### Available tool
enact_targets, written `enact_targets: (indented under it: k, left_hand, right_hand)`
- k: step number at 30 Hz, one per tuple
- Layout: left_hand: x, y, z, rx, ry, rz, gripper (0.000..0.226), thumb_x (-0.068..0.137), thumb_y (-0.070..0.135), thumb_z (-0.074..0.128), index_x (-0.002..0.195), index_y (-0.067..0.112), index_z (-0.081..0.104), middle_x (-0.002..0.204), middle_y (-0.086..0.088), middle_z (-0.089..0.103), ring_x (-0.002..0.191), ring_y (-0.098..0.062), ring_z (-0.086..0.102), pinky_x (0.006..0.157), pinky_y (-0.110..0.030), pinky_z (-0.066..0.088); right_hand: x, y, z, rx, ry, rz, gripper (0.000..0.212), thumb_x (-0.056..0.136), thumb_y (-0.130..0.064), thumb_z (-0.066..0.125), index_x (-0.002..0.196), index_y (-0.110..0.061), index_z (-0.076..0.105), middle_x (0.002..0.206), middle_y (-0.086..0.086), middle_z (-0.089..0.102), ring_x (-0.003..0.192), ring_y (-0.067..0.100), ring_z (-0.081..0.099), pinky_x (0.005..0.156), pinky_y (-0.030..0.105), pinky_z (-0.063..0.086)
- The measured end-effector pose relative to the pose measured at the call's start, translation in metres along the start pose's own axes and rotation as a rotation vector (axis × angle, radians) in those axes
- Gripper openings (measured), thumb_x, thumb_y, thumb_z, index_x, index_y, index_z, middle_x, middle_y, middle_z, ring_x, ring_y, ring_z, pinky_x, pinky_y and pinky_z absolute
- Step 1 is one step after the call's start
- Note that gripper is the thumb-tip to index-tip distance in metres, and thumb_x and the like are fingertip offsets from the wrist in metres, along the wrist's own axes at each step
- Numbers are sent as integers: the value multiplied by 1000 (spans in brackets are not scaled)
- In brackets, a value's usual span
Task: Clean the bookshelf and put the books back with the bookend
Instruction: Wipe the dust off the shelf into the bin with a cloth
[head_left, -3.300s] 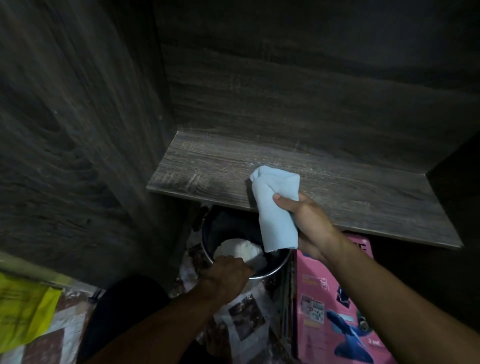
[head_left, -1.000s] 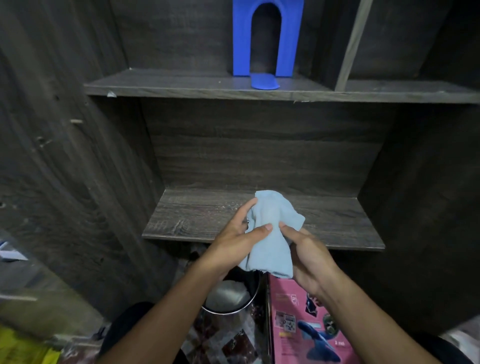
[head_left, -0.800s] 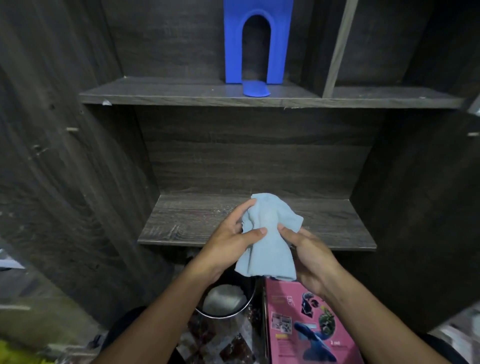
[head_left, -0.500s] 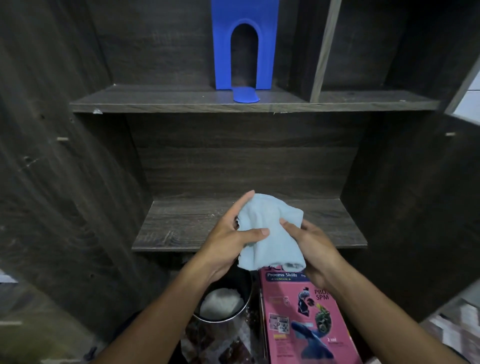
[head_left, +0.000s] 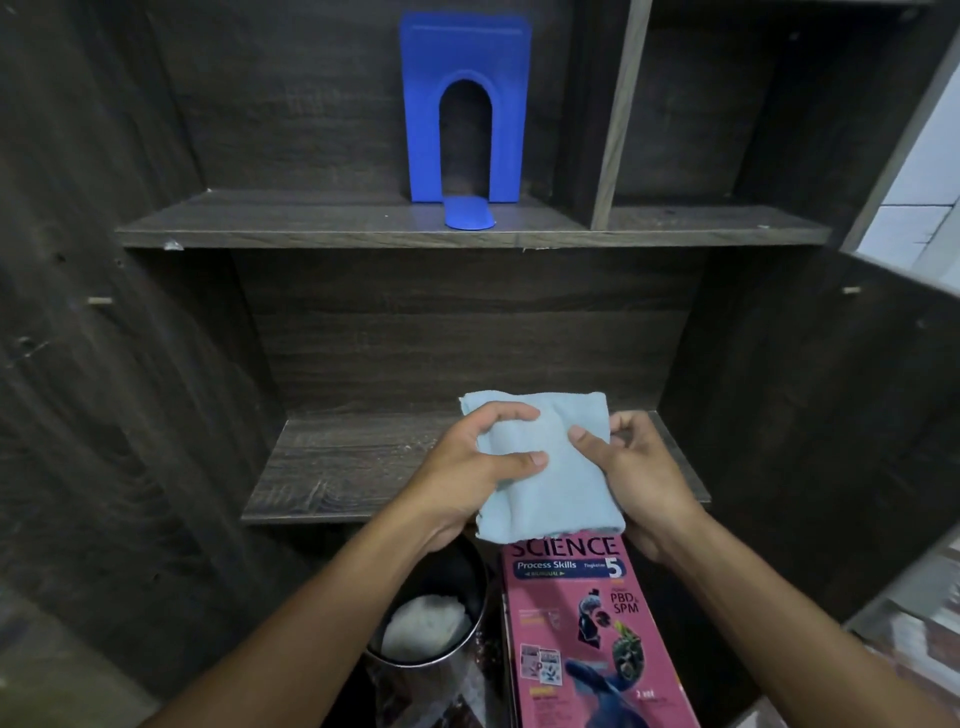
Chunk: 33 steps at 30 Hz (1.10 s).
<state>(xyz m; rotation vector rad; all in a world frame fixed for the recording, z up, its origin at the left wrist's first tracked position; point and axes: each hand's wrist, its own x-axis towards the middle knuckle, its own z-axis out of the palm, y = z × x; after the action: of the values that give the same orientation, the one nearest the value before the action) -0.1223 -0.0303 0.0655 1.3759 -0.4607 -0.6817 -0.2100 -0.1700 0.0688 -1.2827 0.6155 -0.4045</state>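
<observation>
A light blue cloth (head_left: 550, 467) is held folded in front of the lower shelf (head_left: 353, 467) of a dark wooden bookshelf. My left hand (head_left: 483, 462) grips its left side with curled fingers and thumb. My right hand (head_left: 634, 467) pinches its right side. A blue bookend (head_left: 465, 104) stands upright on the upper shelf (head_left: 311, 221). A pink science book (head_left: 582, 629) lies below the lower shelf, at the bottom centre, on a stack.
A metal bin (head_left: 431, 623) with crumpled white paper inside stands left of the pink book. An upright divider (head_left: 618, 114) splits the upper shelf to the right of the bookend. The cabinet's side walls close in on both sides.
My left hand left the bin and joined the right on the cloth. Both hands have folded the cloth into a flatter rectangle. The view has tilted up, showing the upper shelf and bookend.
</observation>
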Motion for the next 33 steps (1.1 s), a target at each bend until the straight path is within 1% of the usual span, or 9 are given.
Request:
enact_targets:
  k: [2,4,6,9,15,19,24,29,33]
  left_hand:
    - [1,5,5,-15,12,6,38,81,2,75,109,25,69,91,14,69,93,-24,72,77,-39,60]
    - [4,11,9,5,29,21,41,80,4,76,112,29,69,101,10,68,96,-23,71,80,-39,60]
    - [7,18,13,42,37,39,44,80,6,77,115,31,68,114,3,66,99,-22,70,85,-40,59]
    - [9,34,16,58,13,32,47,81,8,76,121,30,66,118,1,66,99,-19,70,81,-34,60]
    - [13,74,23,105,-172,-78,49,74,2,80,116,23,67,112,-5,70,95,-19,72,74,-31,59]
    - [19,95,40,189,-140,-6,50,73,0,80,116,21,66,111,-5,69,95,-19,71,75,-31,60]
    - [37,132,69,242,-153,105,54,75,-3,78,123,15,62,116,-6,68,105,-19,67,87,-30,57]
    - [65,173,104,284,-189,198,56,79,-6,73,128,13,56,117,-6,65,98,-16,66,74,-26,58]
    - [98,184,129,329,-179,214,59,81,-10,66,135,9,49,122,-10,61,103,-21,64,82,-33,57]
  right_hand:
    - [-1,-8,-5,28,-20,-42,23,96,-7,60,105,-15,40,88,9,65,68,19,69,46,29,54]
    - [-2,-17,-11,31,-80,-56,19,98,-6,56,104,-17,41,95,7,69,72,18,71,51,31,55]
    - [-4,-25,-17,4,-188,-43,13,99,-6,53,103,-17,50,101,4,71,80,20,73,56,32,55]
    - [-7,-39,-25,-32,-291,7,10,95,-5,57,101,-11,62,96,6,73,82,22,72,57,31,57]
    - [-4,-72,-40,-9,-238,-7,19,90,2,60,107,-5,65,108,19,71,84,28,71,61,33,60]
    - [-3,-98,-50,-71,-197,-53,26,89,2,62,114,-4,65,112,17,70,85,27,72,59,32,59]
    - [2,-147,-66,-107,-129,-139,25,88,3,63,110,-7,65,102,12,72,73,21,74,50,29,57]
    - [17,-197,-88,-192,-68,-255,28,89,2,63,115,-8,63,98,10,71,64,18,72,49,32,55]
    - [43,-224,-108,-245,-38,-255,29,92,3,58,118,-8,63,104,12,70,71,22,71,50,32,55]
